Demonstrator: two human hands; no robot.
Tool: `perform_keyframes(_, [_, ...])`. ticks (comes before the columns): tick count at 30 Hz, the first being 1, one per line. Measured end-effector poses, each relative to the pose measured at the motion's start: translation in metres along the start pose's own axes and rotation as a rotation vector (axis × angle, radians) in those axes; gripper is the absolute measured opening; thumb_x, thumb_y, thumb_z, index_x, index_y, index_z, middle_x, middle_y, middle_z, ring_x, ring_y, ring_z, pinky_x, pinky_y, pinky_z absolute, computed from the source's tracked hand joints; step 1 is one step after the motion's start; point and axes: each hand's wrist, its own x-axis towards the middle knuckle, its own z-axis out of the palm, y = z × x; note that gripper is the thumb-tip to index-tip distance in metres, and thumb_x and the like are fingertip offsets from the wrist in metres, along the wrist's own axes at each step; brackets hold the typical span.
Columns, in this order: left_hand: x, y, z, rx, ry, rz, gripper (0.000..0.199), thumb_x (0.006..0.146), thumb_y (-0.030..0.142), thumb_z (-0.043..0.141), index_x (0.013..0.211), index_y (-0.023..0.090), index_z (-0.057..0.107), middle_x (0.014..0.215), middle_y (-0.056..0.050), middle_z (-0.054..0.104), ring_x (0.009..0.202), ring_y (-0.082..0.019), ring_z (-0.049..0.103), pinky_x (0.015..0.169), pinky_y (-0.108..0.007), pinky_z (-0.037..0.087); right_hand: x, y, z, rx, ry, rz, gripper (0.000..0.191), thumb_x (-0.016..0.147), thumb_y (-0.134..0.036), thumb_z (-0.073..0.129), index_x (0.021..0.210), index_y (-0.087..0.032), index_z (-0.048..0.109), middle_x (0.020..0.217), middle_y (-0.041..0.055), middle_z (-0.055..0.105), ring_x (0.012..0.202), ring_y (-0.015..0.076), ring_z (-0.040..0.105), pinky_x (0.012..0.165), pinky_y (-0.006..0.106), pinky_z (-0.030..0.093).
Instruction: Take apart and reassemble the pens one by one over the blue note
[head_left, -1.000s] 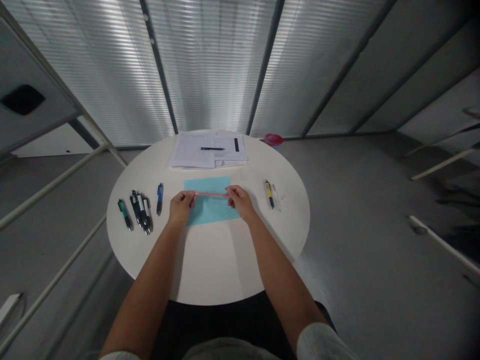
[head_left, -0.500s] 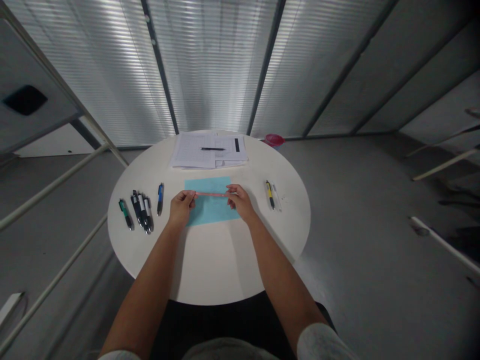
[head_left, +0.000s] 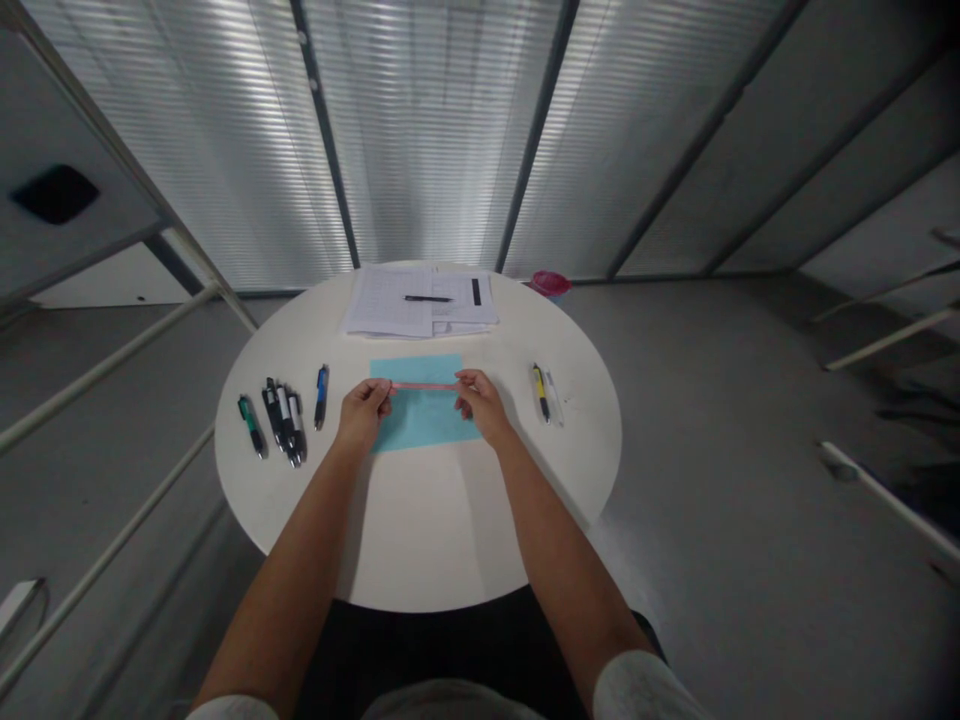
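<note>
Round white table (head_left: 420,540) fills the middle of the view, its smooth, matte top reaching out from under both forearms. The left hand (head_left: 364,415) and right hand (head_left: 481,405) stand well apart, each closed on one end of a slim pink strip (head_left: 424,386), so the fingers hide both of its ends. The strip runs straight and level across the upper part of the blue sheet (head_left: 424,430); whether it touches the paper or sits just above it cannot be told. A light, even pinch at each end, with both wrists low, suits a thing this thin: it keeps the line straight without bowing it. Its material is too small to tell, though its surface looks smooth.

The blue sheet lies flat and square-cornered. Left of it lie a blue pen (head_left: 321,397), a tight bunch of black-and-white pens (head_left: 283,425), and a green pen (head_left: 251,428). Right of it, a yellow pen (head_left: 540,392) rests just beside a clear pen (head_left: 554,398). Beyond it sits a stack of printed papers (head_left: 390,302) with a black pen (head_left: 428,298) on top, and farther right a red cup (head_left: 550,283) stands at the table's edge. Grey floor (head_left: 697,400) and ribbed, translucent panels (head_left: 427,150) lie farthest off.
</note>
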Motion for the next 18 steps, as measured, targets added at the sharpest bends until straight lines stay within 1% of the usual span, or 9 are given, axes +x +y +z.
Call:
perform_keyframes(3, [0.0001,0.0008,-0.0004,-0.019,-0.018,-0.008,0.028,0.066,0.035,0.081,0.072,0.013,0.065,0.069,-0.002,0.061,0.052,-0.006,0.044,0.047,-0.02,0.034,0.0004,0.0002,0.0003,-0.065,-0.03,0.047,0.029,0.082,-0.049,0.054,0.085,-0.021,0.06,0.057,-0.0049,0.054,0.042,0.0073,0.046,0.038,0.019,0.031])
perform_keyframes(4, [0.0001,0.0011,-0.0007,-0.021,-0.021,-0.011,0.028,0.066,0.035,0.081,0.073,0.013,0.065,0.07,-0.002,0.061,0.052,-0.006,0.043,0.047,-0.02,0.033,0.0004,0.0004,0.0,-0.067,-0.036,0.046,0.027,0.082,-0.047,0.055,0.085,-0.021,0.061,0.055,-0.0056,0.053,0.041,0.0071,0.045,0.038,0.019,0.03])
perform_keyframes(6, [0.0002,0.0014,-0.0012,-0.022,-0.025,-0.019,0.027,0.067,0.034,0.081,0.074,0.013,0.065,0.07,-0.002,0.061,0.052,-0.006,0.044,0.047,-0.02,0.033,0.0001,0.0006,-0.0008,-0.032,-0.026,0.01,0.025,0.075,-0.04,0.063,0.092,-0.022,0.061,0.062,-0.0062,0.056,0.044,0.0068,0.047,0.038,0.019,0.032])
perform_keyframes(8, [0.0006,0.0013,-0.0018,-0.015,-0.026,-0.024,0.027,0.067,0.034,0.081,0.075,0.013,0.066,0.07,-0.002,0.061,0.052,-0.006,0.044,0.047,-0.021,0.033,-0.0005,0.0002,-0.0018,0.018,-0.019,-0.027,0.035,0.068,-0.034,0.069,0.1,-0.024,0.059,0.075,-0.0061,0.058,0.049,0.0069,0.052,0.038,0.019,0.034])
perform_keyframes(10, [0.001,0.0012,-0.0021,-0.006,-0.031,-0.023,0.027,0.067,0.035,0.081,0.074,0.013,0.066,0.069,-0.001,0.06,0.051,-0.006,0.043,0.047,-0.021,0.033,-0.0008,-0.0005,-0.0022,0.023,-0.017,-0.042,0.038,0.066,-0.032,0.071,0.102,-0.025,0.059,0.082,-0.0057,0.057,0.052,0.0069,0.054,0.038,0.019,0.036])
perform_keyframes(12, [0.0013,0.0013,-0.0022,0.0,-0.035,-0.021,0.028,0.067,0.036,0.081,0.073,0.013,0.066,0.068,-0.001,0.059,0.051,-0.006,0.043,0.047,-0.021,0.033,-0.0006,-0.0011,-0.0018,-0.001,-0.022,-0.031,0.034,0.07,-0.037,0.069,0.1,-0.024,0.059,0.08,-0.0052,0.058,0.05,0.0071,0.054,0.037,0.019,0.035])
perform_keyframes(14, [0.0013,0.0017,-0.0021,0.002,-0.042,-0.022,0.027,0.067,0.036,0.081,0.072,0.013,0.066,0.068,-0.002,0.059,0.051,-0.006,0.044,0.047,-0.021,0.033,0.0,-0.001,-0.0009,-0.035,-0.017,-0.011,0.032,0.076,-0.045,0.064,0.097,-0.023,0.06,0.075,-0.0044,0.059,0.047,0.0073,0.053,0.036,0.019,0.034])
perform_keyframes(16, [0.0012,0.0022,-0.0021,-0.001,-0.048,-0.025,0.027,0.068,0.036,0.081,0.073,0.014,0.066,0.069,-0.002,0.059,0.052,-0.006,0.044,0.047,-0.021,0.034,0.0008,-0.0002,-0.0003,-0.08,-0.019,0.026,0.034,0.081,-0.053,0.056,0.092,-0.022,0.061,0.064,-0.0043,0.058,0.043,0.0074,0.05,0.036,0.019,0.032])
perform_keyframes(18, [0.0013,0.0023,-0.0023,-0.004,-0.055,-0.026,0.026,0.068,0.035,0.081,0.074,0.014,0.066,0.069,-0.002,0.059,0.052,-0.006,0.044,0.048,-0.021,0.034,0.0012,0.0005,-0.0004,-0.115,-0.02,0.056,0.035,0.082,-0.055,0.054,0.086,-0.021,0.061,0.055,-0.0051,0.055,0.04,0.0072,0.046,0.036,0.019,0.029])
